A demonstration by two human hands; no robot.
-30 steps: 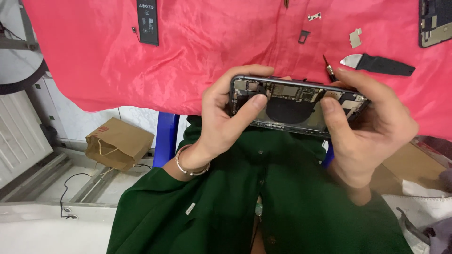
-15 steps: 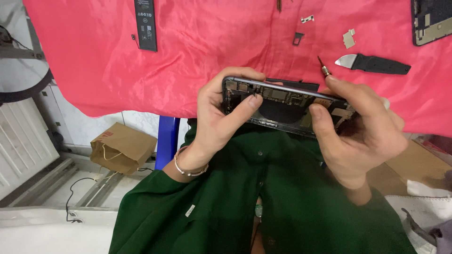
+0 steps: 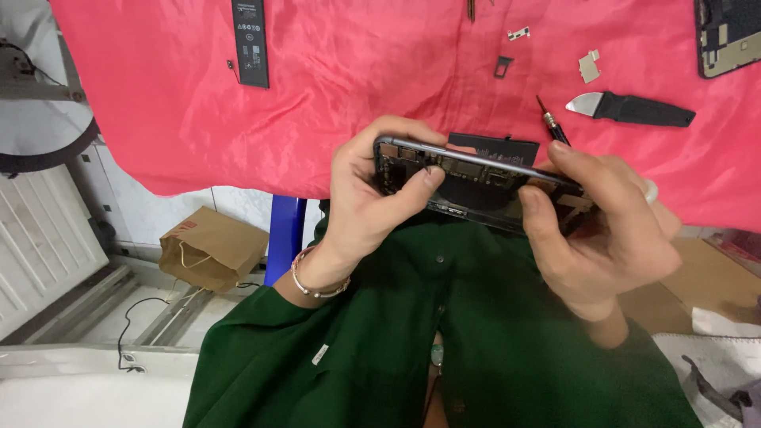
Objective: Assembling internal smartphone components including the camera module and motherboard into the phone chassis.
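Note:
An opened dark phone body (image 3: pixel 476 181) with its inner parts showing is held between both hands just in front of the red cloth (image 3: pixel 357 95). My left hand (image 3: pixel 372 198) grips its left end, thumb pressing on the inside. My right hand (image 3: pixel 606 230) grips the right end, fingers wrapped over the top edge. A black flat battery (image 3: pixel 493 146) lies on the cloth right behind the phone. A thin screwdriver (image 3: pixel 552 127) lies just beyond my right fingers.
On the cloth lie a long black battery (image 3: pixel 250 41), a black-handled pry blade (image 3: pixel 634 108), small metal brackets (image 3: pixel 588 66) and another phone part (image 3: pixel 729 36) at the far right. A brown paper bag (image 3: pixel 208 247) and a blue chair leg (image 3: pixel 284 236) are on the floor below.
The phone body has tilted so its edge faces up more, and both hands shifted slightly with it. The view has dropped a little.

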